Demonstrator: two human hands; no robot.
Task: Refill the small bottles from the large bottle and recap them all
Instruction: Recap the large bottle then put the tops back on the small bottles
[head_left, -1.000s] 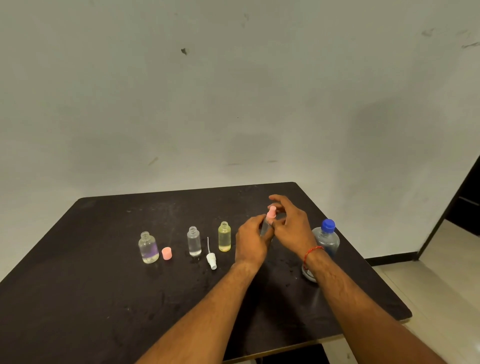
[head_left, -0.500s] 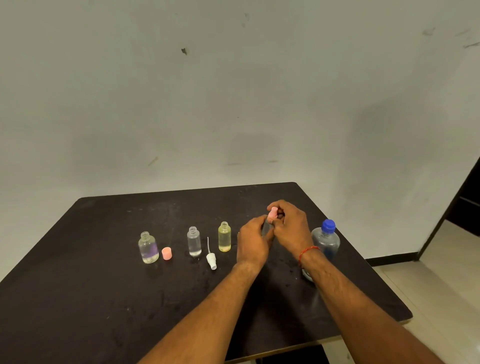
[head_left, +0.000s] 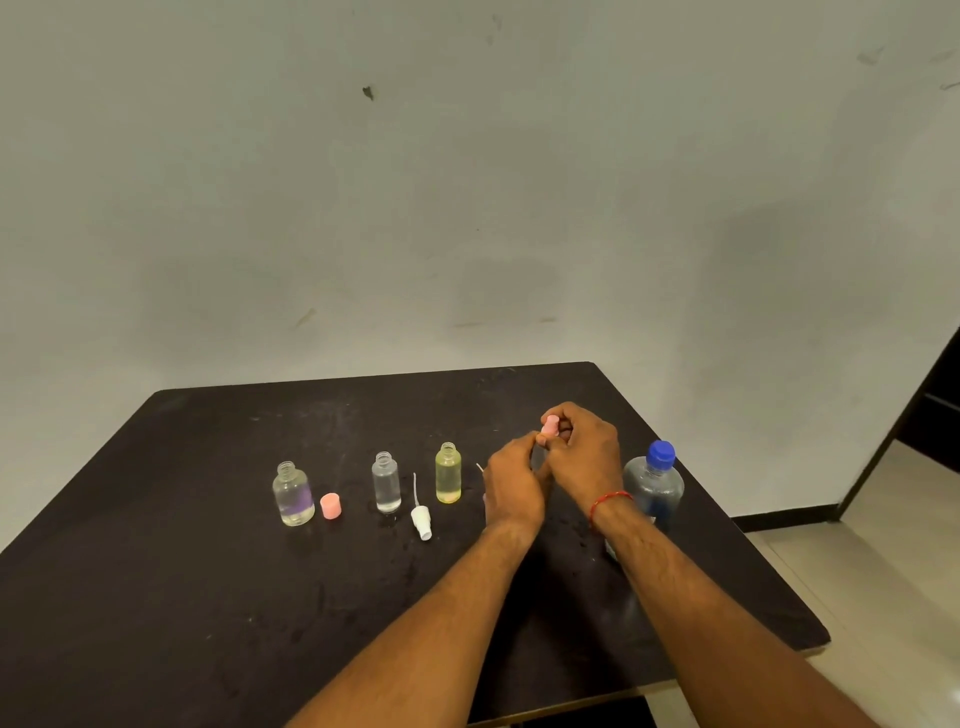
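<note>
Indoors, a scuffed dark table (head_left: 208, 597) meets a pale wall (head_left: 467, 208). Right of centre, the right hand (head_left: 587, 457) pinches a pink cap (head_left: 549, 427), roughly upright; the left hand (head_left: 511, 488) curls beneath, its hold hidden.

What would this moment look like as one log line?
right hand: pinches small pink plastic cap; left hand: grips small bottle beneath, hidden; large clear blue-capped bottle: closed, on black table

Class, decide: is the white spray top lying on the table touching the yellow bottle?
Apart. The head view shows a strip of dark table between the white spray top and the yellow bottle.
</note>
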